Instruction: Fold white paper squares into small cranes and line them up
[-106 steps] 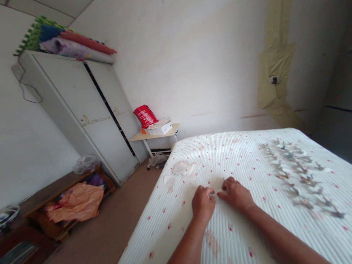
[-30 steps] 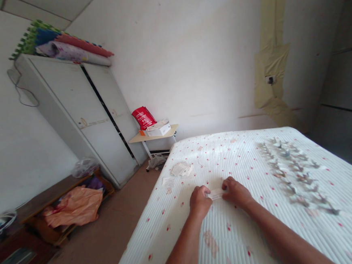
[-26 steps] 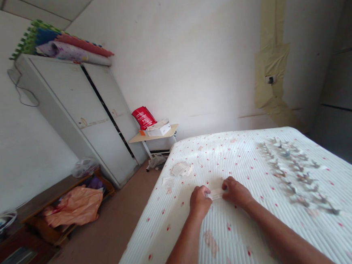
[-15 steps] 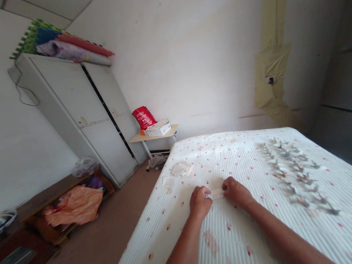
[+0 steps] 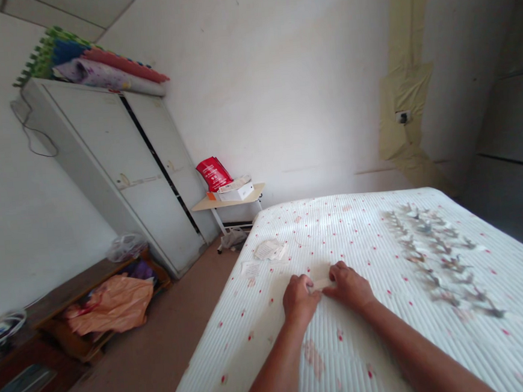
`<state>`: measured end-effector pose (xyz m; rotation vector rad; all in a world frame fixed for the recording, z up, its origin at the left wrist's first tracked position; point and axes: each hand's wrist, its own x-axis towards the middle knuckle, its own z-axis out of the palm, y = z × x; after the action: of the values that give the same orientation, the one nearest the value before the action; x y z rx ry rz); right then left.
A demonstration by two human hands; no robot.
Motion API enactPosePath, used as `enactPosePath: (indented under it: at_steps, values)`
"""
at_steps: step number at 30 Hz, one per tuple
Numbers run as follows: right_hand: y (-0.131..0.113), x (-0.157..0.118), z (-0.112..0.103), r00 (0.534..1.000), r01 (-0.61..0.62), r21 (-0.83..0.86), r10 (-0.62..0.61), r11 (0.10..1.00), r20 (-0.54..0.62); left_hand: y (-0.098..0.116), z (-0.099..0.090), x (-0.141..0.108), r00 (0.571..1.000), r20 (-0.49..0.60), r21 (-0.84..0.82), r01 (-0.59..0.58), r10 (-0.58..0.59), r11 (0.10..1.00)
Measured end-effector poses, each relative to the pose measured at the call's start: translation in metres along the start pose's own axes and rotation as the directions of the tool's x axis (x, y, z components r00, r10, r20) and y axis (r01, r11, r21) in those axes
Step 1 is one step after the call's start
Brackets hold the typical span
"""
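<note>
Between my hands, on the bed, is a small piece of paper (image 5: 321,280), pale and partly covered by fingers. My left hand (image 5: 299,299) pinches its left end, the thumb reaching inward along the near edge. At the right end my right hand (image 5: 350,285) grips it with curled fingers, its thumb pointing toward the left thumb. Farther off to the left lie loose sheets of printed paper (image 5: 269,250). On the right side of the bed stand several rows of small folded paper figures (image 5: 437,242), too blurred to make out singly.
The mattress (image 5: 338,365) has a ribbed white cover with red spots. Beyond its far left corner, a small table (image 5: 205,204) bears a red bag (image 5: 214,174) and a white box (image 5: 237,192). A grey cabinet (image 5: 104,148) and a low wooden bench (image 5: 83,288) stand left.
My thumbs have come closer together along the near edge of the paper, covering more of it. Less of the printed strip shows. Both hands stay in nearly the same place.
</note>
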<state>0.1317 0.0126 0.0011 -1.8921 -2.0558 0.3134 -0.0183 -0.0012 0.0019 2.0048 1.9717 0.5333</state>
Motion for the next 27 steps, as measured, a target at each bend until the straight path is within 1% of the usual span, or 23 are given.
enactPosePath:
  at_steps: [3, 6, 8, 11, 15, 19, 23, 27]
  values:
    - [0.003, 0.002, 0.001, 1.000, 0.018, 0.017, -0.018, 1.000, 0.011, 0.000, -0.001, 0.001, 1.000, 0.010, -0.018, -0.001, 0.001, 1.000]
    - [0.008, 0.005, -0.002, 0.998, 0.032, 0.065, -0.035, 0.997, 0.050, -0.003, 0.000, 0.002, 1.000, 0.019, -0.037, -0.018, 0.019, 0.999]
    - [0.011, 0.006, -0.005, 0.996, 0.038, 0.099, -0.046, 0.994, 0.073, -0.006, 0.001, 0.003, 0.999, 0.010, -0.053, -0.036, 0.037, 0.998]
    - [0.016, 0.007, -0.007, 0.994, 0.059, 0.149, -0.071, 0.987, 0.078, -0.009, 0.002, 0.001, 0.998, -0.012, -0.071, -0.064, 0.063, 0.995]
    - [0.020, 0.008, -0.007, 0.989, 0.089, 0.194, -0.109, 0.977, 0.095, -0.006, -0.001, -0.004, 0.998, -0.022, -0.074, -0.059, 0.057, 0.996]
    - [0.021, 0.008, -0.007, 0.987, 0.090, 0.196, -0.114, 0.977, 0.117, -0.002, -0.003, -0.007, 0.998, -0.017, -0.031, -0.058, 0.057, 0.998]
    - [0.024, 0.006, -0.005, 0.986, 0.124, 0.222, -0.146, 0.967, 0.084, -0.002, -0.002, -0.007, 0.997, -0.019, -0.011, -0.077, 0.077, 0.997]
    - [0.025, 0.003, -0.003, 0.989, 0.132, 0.250, -0.144, 0.959, 0.029, -0.005, 0.000, -0.007, 0.995, -0.048, -0.064, -0.087, 0.084, 0.994]
